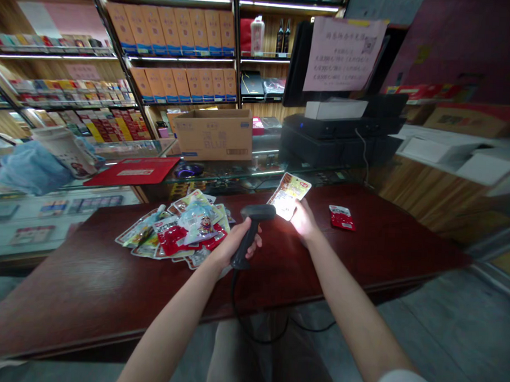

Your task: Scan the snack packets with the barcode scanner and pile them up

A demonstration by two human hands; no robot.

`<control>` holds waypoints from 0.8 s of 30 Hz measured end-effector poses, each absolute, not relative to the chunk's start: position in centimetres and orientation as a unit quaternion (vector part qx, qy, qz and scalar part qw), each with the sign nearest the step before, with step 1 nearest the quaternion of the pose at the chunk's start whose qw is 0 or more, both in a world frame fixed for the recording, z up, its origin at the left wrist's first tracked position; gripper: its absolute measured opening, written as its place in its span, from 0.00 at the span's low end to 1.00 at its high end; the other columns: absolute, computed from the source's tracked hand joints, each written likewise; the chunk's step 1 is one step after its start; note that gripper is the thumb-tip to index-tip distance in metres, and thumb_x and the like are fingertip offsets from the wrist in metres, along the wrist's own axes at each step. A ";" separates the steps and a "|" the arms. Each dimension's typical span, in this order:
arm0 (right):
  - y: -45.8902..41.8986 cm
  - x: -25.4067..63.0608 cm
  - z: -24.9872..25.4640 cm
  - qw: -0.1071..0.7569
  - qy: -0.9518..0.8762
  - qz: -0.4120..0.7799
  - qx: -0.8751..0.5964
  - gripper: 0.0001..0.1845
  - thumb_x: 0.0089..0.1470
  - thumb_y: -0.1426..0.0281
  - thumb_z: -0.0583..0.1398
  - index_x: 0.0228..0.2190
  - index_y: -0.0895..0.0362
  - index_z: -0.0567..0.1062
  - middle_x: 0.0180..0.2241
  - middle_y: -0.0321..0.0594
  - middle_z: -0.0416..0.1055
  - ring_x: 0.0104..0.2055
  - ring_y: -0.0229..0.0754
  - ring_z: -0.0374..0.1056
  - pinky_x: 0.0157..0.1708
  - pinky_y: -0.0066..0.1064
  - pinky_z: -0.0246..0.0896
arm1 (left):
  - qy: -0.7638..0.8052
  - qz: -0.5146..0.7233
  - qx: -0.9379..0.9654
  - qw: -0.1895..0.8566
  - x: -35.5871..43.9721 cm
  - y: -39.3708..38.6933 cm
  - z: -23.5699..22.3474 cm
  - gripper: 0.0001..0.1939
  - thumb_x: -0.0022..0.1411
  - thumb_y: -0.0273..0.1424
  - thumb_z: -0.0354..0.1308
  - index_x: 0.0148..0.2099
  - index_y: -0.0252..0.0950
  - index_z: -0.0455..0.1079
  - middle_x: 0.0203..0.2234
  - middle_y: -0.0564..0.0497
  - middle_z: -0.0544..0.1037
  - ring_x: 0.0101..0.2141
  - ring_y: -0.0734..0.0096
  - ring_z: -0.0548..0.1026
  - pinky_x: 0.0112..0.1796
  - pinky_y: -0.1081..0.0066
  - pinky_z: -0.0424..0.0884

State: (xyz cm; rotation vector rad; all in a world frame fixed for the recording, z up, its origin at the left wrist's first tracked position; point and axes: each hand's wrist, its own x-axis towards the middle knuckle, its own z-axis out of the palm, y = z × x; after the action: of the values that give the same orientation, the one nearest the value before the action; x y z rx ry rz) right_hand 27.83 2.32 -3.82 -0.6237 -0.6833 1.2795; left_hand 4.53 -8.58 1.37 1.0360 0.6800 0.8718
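Observation:
My left hand (234,243) is wrapped around the handle of a black barcode scanner (258,212), whose head points right. In my right hand (303,218) is a flat snack packet (289,193), tilted up and lit brightly by the scanner's beam. A small gap separates scanner and packet. Left of the scanner lies a heap of snack packets (186,227), mostly pale, red and yellow. One red packet (342,217) lies alone on the dark red table (107,286), right of my right hand. The scanner's cable hangs down over the table's front edge.
Behind the table, a glass counter (222,178) carries a cardboard box (214,136), a red folder-like sheet (133,171) and a purple mouse (189,170). A monitor (298,63) with a paper notice stands back right. Boxes and a wooden cabinet are at the right, stocked shelves behind.

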 end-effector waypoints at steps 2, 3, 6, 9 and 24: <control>2.4 27.9 -3.9 0.700 -0.316 0.577 -0.277 0.13 0.51 0.69 0.64 0.39 0.49 0.68 0.40 0.34 0.80 0.44 0.43 0.77 0.48 0.46 0.73 | 0.308 0.394 0.471 0.726 4.7 -8.6 1.3 0.34 0.53 0.62 0.59 0.40 0.32 0.67 0.21 0.50 0.75 0.14 0.80 0.62 0.15 0.76 0.56; 2.4 27.9 -3.9 0.699 -0.316 0.577 -0.279 0.13 0.51 0.69 0.64 0.39 0.49 0.68 0.40 0.34 0.80 0.44 0.43 0.77 0.49 0.46 0.73 | 0.308 0.394 0.470 0.727 4.7 -8.6 1.4 0.34 0.53 0.62 0.59 0.40 0.33 0.67 0.21 0.51 0.75 0.14 0.80 0.62 0.15 0.77 0.56; 2.5 27.9 -3.9 0.703 -0.318 0.572 -0.280 0.13 0.51 0.69 0.64 0.38 0.50 0.68 0.40 0.34 0.80 0.44 0.43 0.77 0.49 0.46 0.73 | 0.312 0.398 0.467 0.725 4.7 -8.6 1.4 0.36 0.51 0.62 0.60 0.41 0.32 0.67 0.21 0.50 0.75 0.14 0.80 0.62 0.14 0.76 0.56; 2.4 27.8 -3.8 0.709 -0.307 0.564 -0.292 0.13 0.51 0.70 0.65 0.38 0.50 0.68 0.39 0.34 0.79 0.42 0.42 0.77 0.48 0.45 0.73 | 0.316 0.405 0.462 0.723 4.5 -8.4 1.5 0.37 0.51 0.62 0.61 0.42 0.31 0.68 0.22 0.50 0.75 0.13 0.80 0.62 0.14 0.76 0.56; 2.1 28.5 -3.2 0.725 -0.301 0.506 -0.358 0.16 0.45 0.71 0.65 0.37 0.51 0.67 0.36 0.31 0.77 0.38 0.39 0.75 0.40 0.37 0.75 | 0.310 0.429 0.432 0.730 3.7 -7.5 1.4 0.34 0.53 0.60 0.60 0.43 0.32 0.68 0.22 0.50 0.75 0.13 0.80 0.62 0.14 0.77 0.56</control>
State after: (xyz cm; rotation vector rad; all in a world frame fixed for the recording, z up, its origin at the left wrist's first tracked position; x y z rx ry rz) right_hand 28.51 2.12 -3.23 -0.7892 -0.6632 1.1161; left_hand 3.72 -7.53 1.38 0.9520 0.6837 0.9452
